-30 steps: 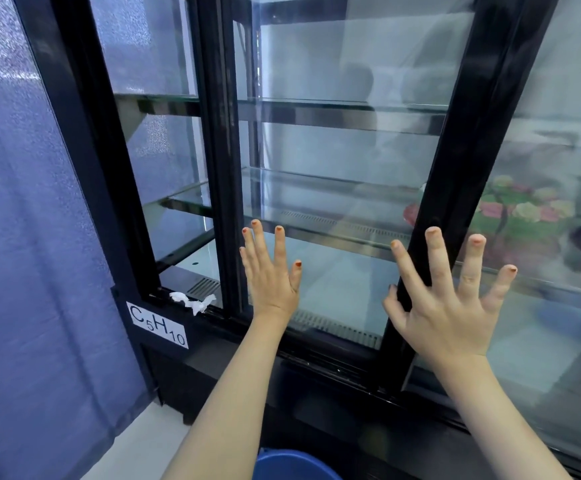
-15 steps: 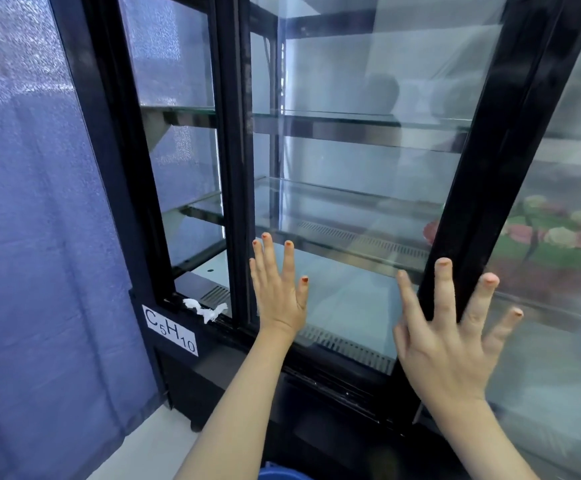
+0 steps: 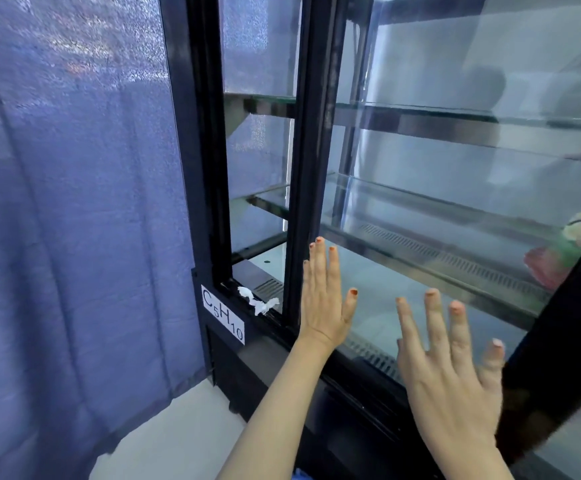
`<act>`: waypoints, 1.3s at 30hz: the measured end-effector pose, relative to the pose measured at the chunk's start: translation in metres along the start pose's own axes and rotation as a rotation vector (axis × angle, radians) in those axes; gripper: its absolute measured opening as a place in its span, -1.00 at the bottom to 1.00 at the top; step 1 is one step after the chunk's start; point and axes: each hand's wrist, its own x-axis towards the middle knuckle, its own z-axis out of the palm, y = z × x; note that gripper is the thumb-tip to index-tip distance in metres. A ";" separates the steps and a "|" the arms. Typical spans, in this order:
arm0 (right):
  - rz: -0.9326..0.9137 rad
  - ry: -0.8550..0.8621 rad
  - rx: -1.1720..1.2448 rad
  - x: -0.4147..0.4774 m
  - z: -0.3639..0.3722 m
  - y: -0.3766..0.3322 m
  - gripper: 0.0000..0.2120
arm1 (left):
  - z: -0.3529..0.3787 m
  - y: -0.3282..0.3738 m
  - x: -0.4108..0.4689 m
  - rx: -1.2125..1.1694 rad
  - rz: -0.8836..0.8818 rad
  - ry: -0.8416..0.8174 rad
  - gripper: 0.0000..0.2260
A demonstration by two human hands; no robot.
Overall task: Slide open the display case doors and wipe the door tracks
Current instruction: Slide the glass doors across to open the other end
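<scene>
Head view: caught left grip point(image 3: 323, 303) and right grip point(image 3: 452, 386) flat on the sliding glass door point(image 3: 420, 188), fingers point(image 3: 320, 261) straight, clasping nothing. Found the door upright, its black stile point(image 3: 311, 150) apart from the case's left post point(image 3: 192, 168). Judged heavy, rigid, slick, breakable; best pushed beside that stile.

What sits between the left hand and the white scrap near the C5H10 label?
In the head view, only the sliding door's black vertical frame separates the left hand from the white scrap.
</scene>
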 end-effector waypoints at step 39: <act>-0.104 -0.079 0.041 0.024 0.034 -0.055 -0.43 | -0.004 -0.054 0.018 -0.026 -0.038 0.029 -0.44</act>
